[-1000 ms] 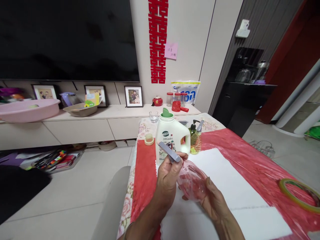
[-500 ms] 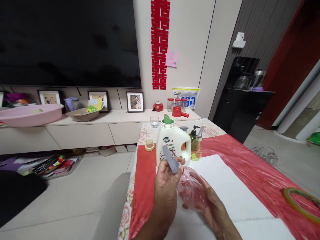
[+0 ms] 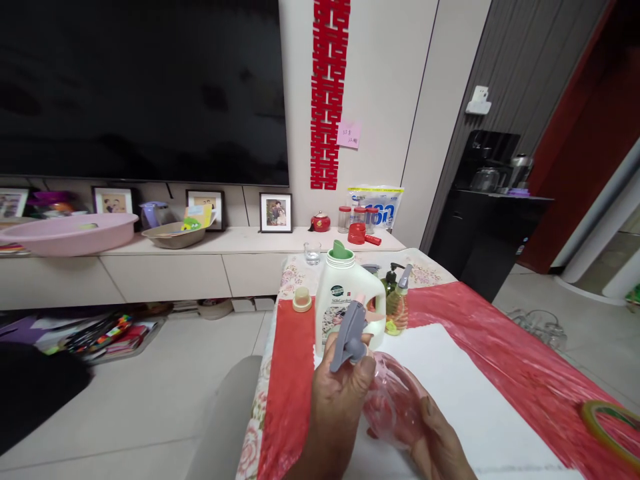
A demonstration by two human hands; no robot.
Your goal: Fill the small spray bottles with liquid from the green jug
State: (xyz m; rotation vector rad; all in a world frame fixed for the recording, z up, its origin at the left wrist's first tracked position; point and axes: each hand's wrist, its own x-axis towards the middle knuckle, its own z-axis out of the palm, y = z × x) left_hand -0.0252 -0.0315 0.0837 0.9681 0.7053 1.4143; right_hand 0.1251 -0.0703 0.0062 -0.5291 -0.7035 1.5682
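Observation:
My left hand point(image 3: 345, 393) pinches the neck of a grey trigger spray head point(image 3: 351, 337), which sits at the mouth of a clear pink spray bottle point(image 3: 395, 400). Wrapped round the bottle's body is my right hand point(image 3: 443, 437), holding it tilted above white paper point(image 3: 450, 380). Just behind stands a large white detergent jug point(image 3: 345, 293), uncapped, with a green spout in its mouth. Its pale cap point(image 3: 302, 299) rests to the left on the red cloth. A yellowish spray bottle point(image 3: 398, 307) and a dark pump bottle point(image 3: 390, 277) stand right of the jug.
A roll of tape point(image 3: 613, 430) lies at the table's right. Beyond the jug is a small glass point(image 3: 313, 253). The back cabinet bears a pink basin point(image 3: 75, 233), a red teapot point(image 3: 320, 221), lidded jars and picture frames.
My left hand has turned the spray head, so its nozzle and trigger now face differently. My right hand still grips the bottle. The view has tipped slightly up and left.

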